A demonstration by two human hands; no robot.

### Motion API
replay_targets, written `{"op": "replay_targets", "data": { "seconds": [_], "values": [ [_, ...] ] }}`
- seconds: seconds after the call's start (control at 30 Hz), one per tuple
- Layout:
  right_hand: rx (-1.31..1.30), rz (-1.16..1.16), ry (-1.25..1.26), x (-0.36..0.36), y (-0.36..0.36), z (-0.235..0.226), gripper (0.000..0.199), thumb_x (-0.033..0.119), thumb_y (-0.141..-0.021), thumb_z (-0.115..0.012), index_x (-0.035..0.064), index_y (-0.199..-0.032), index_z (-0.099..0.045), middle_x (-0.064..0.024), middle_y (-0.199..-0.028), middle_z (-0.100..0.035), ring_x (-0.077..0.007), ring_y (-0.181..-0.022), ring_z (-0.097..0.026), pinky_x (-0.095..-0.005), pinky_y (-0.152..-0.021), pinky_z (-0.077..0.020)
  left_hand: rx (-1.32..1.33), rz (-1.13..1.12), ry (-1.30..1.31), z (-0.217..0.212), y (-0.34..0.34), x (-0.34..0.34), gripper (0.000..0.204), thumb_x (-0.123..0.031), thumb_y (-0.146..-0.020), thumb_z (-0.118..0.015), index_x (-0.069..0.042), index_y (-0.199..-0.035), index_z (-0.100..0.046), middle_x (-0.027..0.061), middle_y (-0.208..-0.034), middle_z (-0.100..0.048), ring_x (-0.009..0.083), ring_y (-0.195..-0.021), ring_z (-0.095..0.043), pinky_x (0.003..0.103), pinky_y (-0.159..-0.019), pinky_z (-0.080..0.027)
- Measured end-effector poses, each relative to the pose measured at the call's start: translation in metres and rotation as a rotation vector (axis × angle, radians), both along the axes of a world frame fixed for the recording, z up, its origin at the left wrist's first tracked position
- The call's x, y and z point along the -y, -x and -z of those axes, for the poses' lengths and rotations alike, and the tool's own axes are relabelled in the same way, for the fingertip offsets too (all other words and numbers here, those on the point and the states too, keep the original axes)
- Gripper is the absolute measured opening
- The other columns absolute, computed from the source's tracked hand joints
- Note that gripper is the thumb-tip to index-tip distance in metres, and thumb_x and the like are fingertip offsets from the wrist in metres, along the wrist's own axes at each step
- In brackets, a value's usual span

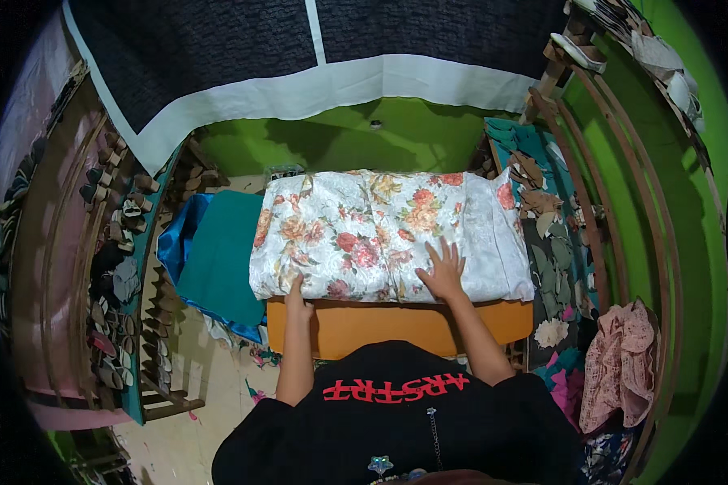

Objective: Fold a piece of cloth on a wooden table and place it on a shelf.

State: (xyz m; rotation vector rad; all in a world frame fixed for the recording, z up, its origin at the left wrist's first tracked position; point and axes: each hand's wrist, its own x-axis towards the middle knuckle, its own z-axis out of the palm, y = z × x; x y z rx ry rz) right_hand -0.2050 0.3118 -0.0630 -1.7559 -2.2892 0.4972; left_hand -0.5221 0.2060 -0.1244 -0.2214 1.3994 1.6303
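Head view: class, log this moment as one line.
left hand: gripping white floral cloth edge | right hand: flat on cloth | orange table beneath

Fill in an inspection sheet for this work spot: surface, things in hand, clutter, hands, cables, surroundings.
Surface: orange padded table, mostly covered by cloth.
Things in hand: white floral fabric, folded and spread flat across the table.
Clutter: teal cloth over a blue cloth at the left; pink lace cloth hanging at the right; scraps on the floor.
Hands: left hand at the fabric's near left edge, grip hidden; right hand pressed flat, fingers spread, on the fabric.
Cables: nothing seen.
Surroundings: green wall; dark curtain with white border overhead; wooden racks with footwear at the left; leaf-patterned cloth at the right.
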Motion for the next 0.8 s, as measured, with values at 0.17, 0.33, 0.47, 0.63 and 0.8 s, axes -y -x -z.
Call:
{"op": "replay_targets", "data": {
  "seconds": [0.17,0.33,0.47,0.63,0.8],
  "values": [
    [0.069,-0.043,-0.004,0.007,0.0,0.032,0.065,0.051,-0.07,-0.05,0.023,-0.125,-0.032,-0.0134,-0.135,-0.013,-0.039,-0.122,-0.007,-0.0601,-0.092,-0.0043,0.032,-0.094,-0.446,-0.04,-0.003,-0.019,0.036,-0.008,-0.072,-0.053,0.002,-0.106,-0.045,0.0095,-0.102,-0.052,0.0229,-0.09,-0.053,0.034,-0.08,-0.043],
    [0.059,-0.14,0.237,0.024,0.028,0.032,0.064,0.055,-0.072,-0.045,0.027,-0.127,-0.028,-0.013,-0.137,-0.008,-0.0403,-0.123,-0.002,-0.0632,-0.089,-0.0019,-0.517,0.069,-0.344,-0.105,0.006,-0.041,0.035,-0.004,-0.068,-0.062,0.008,-0.098,-0.05,0.0112,-0.093,-0.055,0.0176,-0.08,-0.056,0.027,-0.071,-0.047],
    [-0.109,-0.273,0.368,0.032,0.055,0.03,0.065,0.053,-0.069,-0.049,0.0223,-0.125,-0.034,-0.0133,-0.136,-0.008,-0.0386,-0.123,-0.003,-0.0638,-0.088,-0.0033,-0.517,0.472,-0.367,-0.152,-0.021,-0.07,0.035,0.0,-0.067,-0.061,0.001,-0.1,-0.049,0.0117,-0.091,-0.055,0.0174,-0.073,-0.056,0.026,-0.062,-0.046],
    [-0.916,-0.222,0.591,0.011,-0.006,0.029,0.034,0.013,-0.08,-0.045,0.0073,-0.113,-0.046,-0.0069,-0.121,-0.041,-0.024,-0.108,-0.042,-0.0345,-0.089,-0.0337,-1.365,1.053,-0.734,-0.194,-0.156,-0.093,0.042,-0.018,-0.053,-0.065,-0.005,-0.092,-0.056,0.0204,-0.108,-0.042,0.0354,-0.101,-0.039,0.042,-0.085,-0.03],
    [-2.049,0.468,0.62,0.045,-0.145,0.021,0.054,0.045,-0.083,-0.032,0.0081,-0.122,-0.033,-0.0099,-0.12,-0.04,-0.0258,-0.108,-0.042,-0.0415,-0.092,-0.0315,-1.7,1.601,-0.775,-0.135,-0.26,-0.076,0.056,-0.043,-0.049,-0.068,-0.01,-0.093,-0.058,0.0143,-0.13,-0.025,0.0389,-0.124,-0.006,0.065,-0.09,-0.005]
  ]
}}
